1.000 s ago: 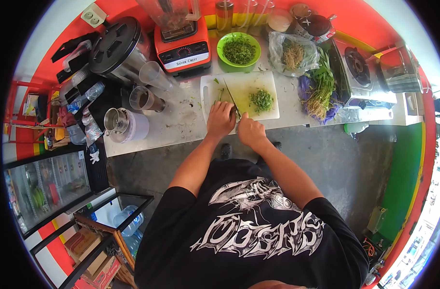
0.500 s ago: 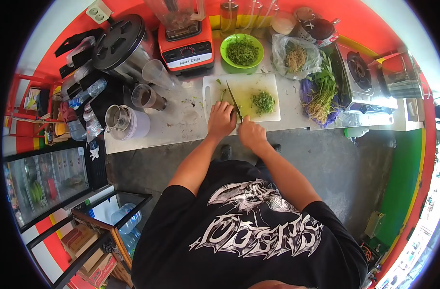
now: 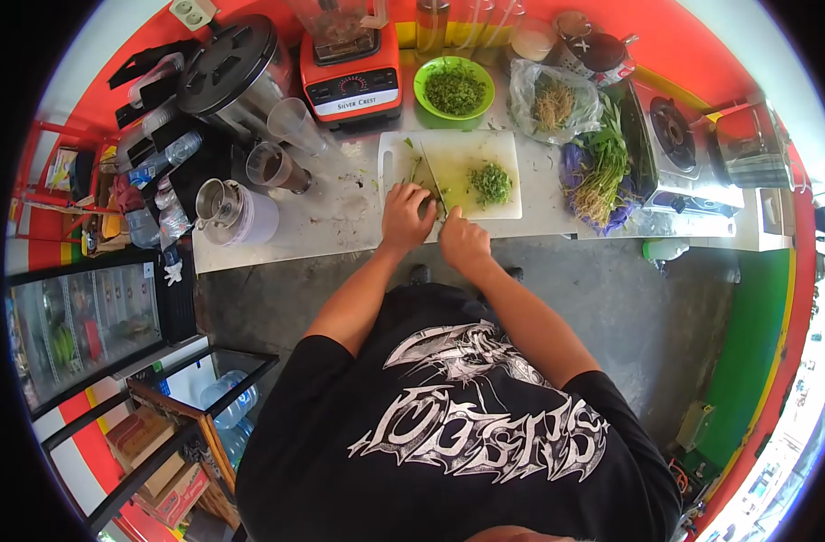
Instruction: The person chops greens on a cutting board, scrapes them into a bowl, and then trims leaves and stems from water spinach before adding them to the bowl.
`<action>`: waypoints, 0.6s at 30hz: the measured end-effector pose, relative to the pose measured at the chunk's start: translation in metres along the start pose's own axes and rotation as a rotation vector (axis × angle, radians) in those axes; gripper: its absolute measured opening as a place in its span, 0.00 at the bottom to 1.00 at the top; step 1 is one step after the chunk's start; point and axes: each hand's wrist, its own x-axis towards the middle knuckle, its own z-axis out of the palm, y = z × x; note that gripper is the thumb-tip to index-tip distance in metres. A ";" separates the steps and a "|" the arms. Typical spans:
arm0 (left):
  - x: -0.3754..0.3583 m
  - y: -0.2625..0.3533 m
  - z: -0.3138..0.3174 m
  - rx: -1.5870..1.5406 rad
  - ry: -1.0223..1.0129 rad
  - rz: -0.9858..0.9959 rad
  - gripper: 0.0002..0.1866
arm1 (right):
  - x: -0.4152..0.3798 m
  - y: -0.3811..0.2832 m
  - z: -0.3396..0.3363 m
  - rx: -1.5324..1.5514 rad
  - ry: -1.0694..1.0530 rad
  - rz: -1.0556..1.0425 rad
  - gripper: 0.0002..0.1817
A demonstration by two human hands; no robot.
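Observation:
My right hand is wrapped round the handle of a kitchen knife, its blade pointing away from me over the white cutting board. Close on the blade's left side, my left hand rests on the board with curled fingers over thin green stems. The far ends of the stems show beyond the fingers; the rest is hidden. A small heap of chopped greens lies on the board to the right of the knife.
Behind the board stand a green bowl of chopped greens and a red blender. Uncut greens with roots and a plastic bag lie at the right, near a gas stove. Cups and a jug stand left.
My left hand has shifted a little left and towards me, and the knife has moved slightly left with my right hand. The camera view has shifted slightly. The chopped heap looks the same.

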 end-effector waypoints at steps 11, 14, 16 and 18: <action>-0.003 -0.003 -0.009 0.101 -0.121 0.060 0.11 | 0.003 0.006 0.005 0.091 0.032 0.014 0.13; -0.002 -0.003 -0.007 0.113 -0.174 0.090 0.08 | 0.007 0.007 0.003 0.094 -0.001 0.000 0.13; -0.003 -0.003 -0.006 0.098 -0.155 0.094 0.08 | 0.017 0.009 -0.002 0.092 -0.006 -0.045 0.13; -0.004 -0.003 -0.006 0.098 -0.149 0.096 0.08 | 0.022 0.011 -0.006 0.089 -0.006 -0.058 0.13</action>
